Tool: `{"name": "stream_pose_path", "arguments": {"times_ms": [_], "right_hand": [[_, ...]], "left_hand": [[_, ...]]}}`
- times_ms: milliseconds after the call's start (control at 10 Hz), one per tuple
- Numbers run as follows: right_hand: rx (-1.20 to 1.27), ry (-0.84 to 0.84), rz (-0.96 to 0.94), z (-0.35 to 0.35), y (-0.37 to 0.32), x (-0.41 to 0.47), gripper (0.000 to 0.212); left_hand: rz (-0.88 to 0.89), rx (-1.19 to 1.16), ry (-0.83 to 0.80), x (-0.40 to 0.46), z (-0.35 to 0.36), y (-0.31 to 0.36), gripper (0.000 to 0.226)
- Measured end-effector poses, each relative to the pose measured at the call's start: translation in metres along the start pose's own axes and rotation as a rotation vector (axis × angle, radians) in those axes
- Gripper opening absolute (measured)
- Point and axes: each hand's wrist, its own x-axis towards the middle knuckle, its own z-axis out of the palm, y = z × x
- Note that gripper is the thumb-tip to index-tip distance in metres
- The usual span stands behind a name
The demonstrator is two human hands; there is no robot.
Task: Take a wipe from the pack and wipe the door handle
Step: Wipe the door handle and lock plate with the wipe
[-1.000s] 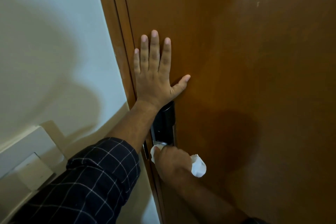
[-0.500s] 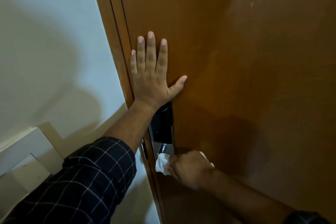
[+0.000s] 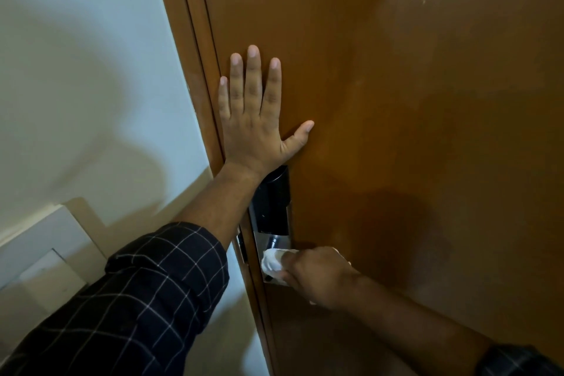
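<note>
wipe (image 3: 272, 262) in right hand (image 3: 317, 278) — no legible writing

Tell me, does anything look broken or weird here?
Nothing stands out. The left hand lies flat on the wooden door, and the right hand presses a white wipe at the lock plate.

No legible text or labels anywhere

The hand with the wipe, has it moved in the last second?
Yes. The right hand with the wipe has slid rightward, away from the door edge, below the black lock panel.
</note>
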Motion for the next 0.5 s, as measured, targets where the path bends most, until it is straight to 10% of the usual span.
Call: {"name": "stream_pose_path", "arguments": {"times_ms": [100,500], "right_hand": [[-0.145,-0.076,-0.128,-0.006,0.012,0.0,0.025],[-0.062,-0.145,0.362,0.035,-0.033,0.06,0.036]], "left_hand": [[-0.008,-0.003,-0.003,0.001,-0.002,0.0,0.091],[-0.01,-0.01,0.008,0.001,0.001,-0.001,0.091]]}}
